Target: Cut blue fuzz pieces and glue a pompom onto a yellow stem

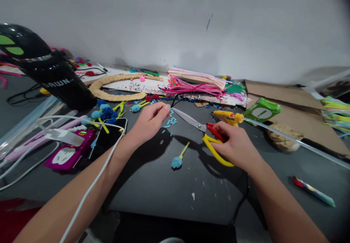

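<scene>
My right hand [232, 142] grips the scissors [190, 121], which have one red and one yellow handle; their blades point left, the tip close to my left fingertips. My left hand [153, 117] is closed in a pinch; what lies between thumb and finger is hidden or too small to name. Just below the blade tip, short light-blue cut pieces [171, 121] are scattered on the grey table. Nearer to me lies a light-blue fuzzy ball on a yellow-green stem [177, 162], apart from both hands.
A yellow glue gun [226, 117] and a green packet [262, 110] lie right of the scissors. Pink pipe-cleaner bundles [197, 84] sit at the back. Left stand a black bottle [60, 79] and a purple power bank [69, 152]; a white cable [98, 175] crosses my left forearm.
</scene>
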### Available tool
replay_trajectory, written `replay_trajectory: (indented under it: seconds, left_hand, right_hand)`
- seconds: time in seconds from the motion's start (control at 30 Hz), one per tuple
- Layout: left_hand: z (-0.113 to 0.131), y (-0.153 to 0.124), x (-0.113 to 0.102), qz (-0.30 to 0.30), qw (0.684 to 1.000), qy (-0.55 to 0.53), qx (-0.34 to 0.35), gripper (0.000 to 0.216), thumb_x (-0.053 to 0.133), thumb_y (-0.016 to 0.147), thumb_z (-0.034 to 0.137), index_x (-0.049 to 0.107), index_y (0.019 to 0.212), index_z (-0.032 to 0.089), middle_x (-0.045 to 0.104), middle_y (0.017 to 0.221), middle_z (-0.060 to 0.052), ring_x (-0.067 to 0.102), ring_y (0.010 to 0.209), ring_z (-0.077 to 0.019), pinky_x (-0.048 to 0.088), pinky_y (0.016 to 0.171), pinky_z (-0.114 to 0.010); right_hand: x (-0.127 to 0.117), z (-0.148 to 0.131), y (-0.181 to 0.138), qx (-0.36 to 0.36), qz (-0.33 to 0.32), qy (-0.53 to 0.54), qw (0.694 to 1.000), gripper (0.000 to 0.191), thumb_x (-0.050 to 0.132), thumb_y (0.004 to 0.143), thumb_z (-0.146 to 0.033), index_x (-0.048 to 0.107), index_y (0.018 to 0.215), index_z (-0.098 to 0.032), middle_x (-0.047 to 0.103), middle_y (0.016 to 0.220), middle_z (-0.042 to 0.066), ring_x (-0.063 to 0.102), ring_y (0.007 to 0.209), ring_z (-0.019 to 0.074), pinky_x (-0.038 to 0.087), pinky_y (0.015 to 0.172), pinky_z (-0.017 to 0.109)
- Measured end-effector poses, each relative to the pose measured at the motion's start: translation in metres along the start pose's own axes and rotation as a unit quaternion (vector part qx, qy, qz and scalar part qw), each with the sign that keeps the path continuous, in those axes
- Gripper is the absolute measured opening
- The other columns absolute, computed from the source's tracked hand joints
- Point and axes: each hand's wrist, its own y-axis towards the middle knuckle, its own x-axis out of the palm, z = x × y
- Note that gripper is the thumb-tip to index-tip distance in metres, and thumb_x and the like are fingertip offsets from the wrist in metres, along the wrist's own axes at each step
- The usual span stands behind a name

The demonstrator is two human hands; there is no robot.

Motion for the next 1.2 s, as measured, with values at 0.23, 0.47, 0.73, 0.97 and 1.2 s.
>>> replay_trajectory:
  seconds: [0.23,0.47,0.73,0.97,1.2]
  left_hand:
    - [-0.0013,0.0001,-0.0008,-0.001,1.0,-0.003,0.004,0.036,0.045,0.098,0.036,0.046,0.067,0.018,0.043,0.063,0.002,0.04,0.06,-0.0114,0.032,0.058,-0.027]
    - [-0.0028,0.0006,-0.0004,0.001,1.0,-0.006,0.006,0.036,0.045,0.097,0.038,0.046,0.067,0.018,0.043,0.063,0.002,0.041,0.06,-0.0118,0.032,0.059,-0.027]
    - [-0.0031,0.0002,-0.0003,0.0,1.0,-0.008,-0.001,0.037,0.045,0.097,0.039,0.046,0.067,0.018,0.043,0.062,0.002,0.04,0.06,-0.0118,0.032,0.058,-0.027]
    - [-0.0047,0.0011,-0.0001,-0.003,1.0,-0.004,-0.002,0.039,0.044,0.097,0.041,0.044,0.066,0.018,0.042,0.061,0.002,0.04,0.059,-0.012,0.031,0.057,-0.027]
    - [-0.0013,0.0007,-0.0003,0.001,1.0,0.0,-0.004,0.038,0.044,0.097,0.038,0.045,0.065,0.018,0.042,0.061,0.002,0.039,0.058,-0.0113,0.031,0.057,-0.027]
  right_hand:
    - [-0.0008,0.0004,-0.0001,-0.006,0.003,-0.011,1.0,0.023,0.067,0.07,-0.034,0.048,0.072,-0.022,0.044,0.059,-0.006,0.036,0.055,0.0108,0.03,0.053,0.024]
    - [0.0018,0.0013,0.0001,-0.006,0.013,-0.014,1.0,0.022,0.067,0.071,-0.035,0.049,0.073,-0.022,0.046,0.059,-0.006,0.037,0.054,0.011,0.032,0.052,0.024]
    - [-0.0002,-0.0006,0.0008,-0.003,0.013,-0.007,1.0,0.023,0.068,0.07,-0.036,0.049,0.074,-0.022,0.047,0.059,-0.005,0.039,0.054,0.0111,0.033,0.052,0.025]
    - [0.0003,-0.0006,0.0004,-0.003,0.006,-0.003,1.0,0.024,0.067,0.07,-0.036,0.049,0.074,-0.022,0.047,0.059,-0.005,0.039,0.053,0.011,0.034,0.052,0.025]
    - [-0.0004,0.0,-0.0003,-0.01,0.011,-0.006,1.0,0.024,0.068,0.071,-0.036,0.049,0.073,-0.022,0.047,0.059,-0.005,0.039,0.054,0.0109,0.033,0.052,0.024]
